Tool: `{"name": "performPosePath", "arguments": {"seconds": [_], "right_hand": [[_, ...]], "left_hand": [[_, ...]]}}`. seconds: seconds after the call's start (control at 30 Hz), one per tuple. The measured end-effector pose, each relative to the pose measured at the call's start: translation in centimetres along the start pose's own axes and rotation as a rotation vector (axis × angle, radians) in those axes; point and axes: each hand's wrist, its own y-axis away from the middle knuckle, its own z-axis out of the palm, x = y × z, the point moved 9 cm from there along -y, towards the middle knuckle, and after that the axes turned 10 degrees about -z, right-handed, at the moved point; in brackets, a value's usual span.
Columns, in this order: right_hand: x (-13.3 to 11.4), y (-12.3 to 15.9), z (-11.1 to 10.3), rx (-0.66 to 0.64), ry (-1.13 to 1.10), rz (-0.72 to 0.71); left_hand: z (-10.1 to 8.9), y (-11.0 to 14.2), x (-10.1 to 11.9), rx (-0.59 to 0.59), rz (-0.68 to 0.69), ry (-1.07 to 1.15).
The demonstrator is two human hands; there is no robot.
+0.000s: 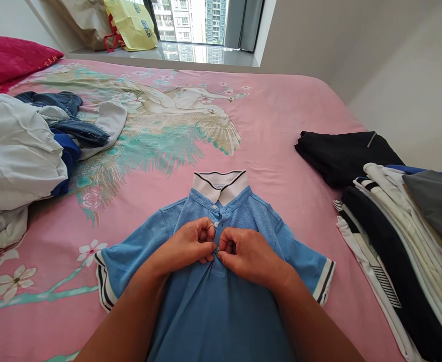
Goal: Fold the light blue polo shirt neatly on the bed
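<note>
A light blue polo shirt (205, 306) with a white, dark-trimmed collar lies flat and face up on the pink bed sheet (281, 110). Its short sleeves, edged in white and navy stripes, spread to both sides. My left hand (188, 246) and my right hand (245, 254) meet at the button placket on the chest. Both are curled, thumbs and fingertips pinching the placket edges at the lowest button. Two small white buttons show just above my hands.
A loose heap of white, blue and denim clothes (20, 151) lies at the left. Folded dark and white garments (402, 226) are stacked at the right, with a folded black piece (341, 153) behind. A red pillow (9, 60) and bags (130, 22) sit by the window.
</note>
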Motion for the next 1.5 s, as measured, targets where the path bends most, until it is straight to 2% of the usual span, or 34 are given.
{"name": "performPosePath", "arguments": {"seconds": [0.27,0.4,0.53,0.57,0.63,0.7,0.77,0.83,0.9,1.0,1.07,1.2,1.3,1.4,1.5], "right_hand": [[0.2,0.1,-0.1,-0.016,-0.109,0.030],[1.4,0.2,0.9,-0.072,-0.351,0.116],[2.1,0.3,2.4,-0.184,-0.581,0.184],[2.2,0.2,2.4,-0.177,-0.598,0.191],[2.2,-0.2,1.5,-0.045,-0.561,0.156],[1.7,-0.5,-0.6,0.192,-0.457,0.043],[0.8,-0.5,-2.2,0.361,-0.356,-0.087],[0.4,-0.5,-2.9,0.426,-0.261,-0.151],[0.9,-0.7,-3.6,0.482,-0.130,-0.139],[1.6,-1.2,-4.6,0.526,0.075,-0.096],[1.9,-2.0,-4.3,0.450,0.190,-0.066],[2.0,-3.2,-2.8,0.228,0.438,-0.014],[1.8,-3.4,-2.4,0.153,0.533,-0.012],[2.0,-3.3,-2.8,0.184,0.505,-0.006],[2.5,-2.9,-3.9,0.337,0.356,0.000]], "left_hand": [[-0.2,-0.2,0.0,0.010,0.075,0.040],[0.1,0.2,0.6,0.007,0.100,-0.008],[0.0,1.1,1.8,0.090,0.159,-0.181],[-0.1,1.3,2.0,0.111,0.169,-0.216],[-0.3,1.4,2.3,0.144,0.181,-0.254],[-0.8,1.5,2.6,0.192,0.220,-0.261],[-1.8,1.7,3.2,0.305,0.300,-0.247],[-3.1,2.0,3.5,0.467,0.366,-0.236],[-3.9,2.0,3.6,0.605,0.385,-0.276],[-4.0,1.2,3.9,0.693,0.370,-0.417],[-3.9,0.5,4.2,0.715,0.344,-0.514],[-3.8,-0.7,4.6,0.690,0.276,-0.640],[-3.8,-1.0,4.5,0.589,0.277,-0.599],[-3.5,-0.6,4.5,0.444,0.331,-0.512],[-3.0,-0.2,4.6,0.344,0.372,-0.469]]}}
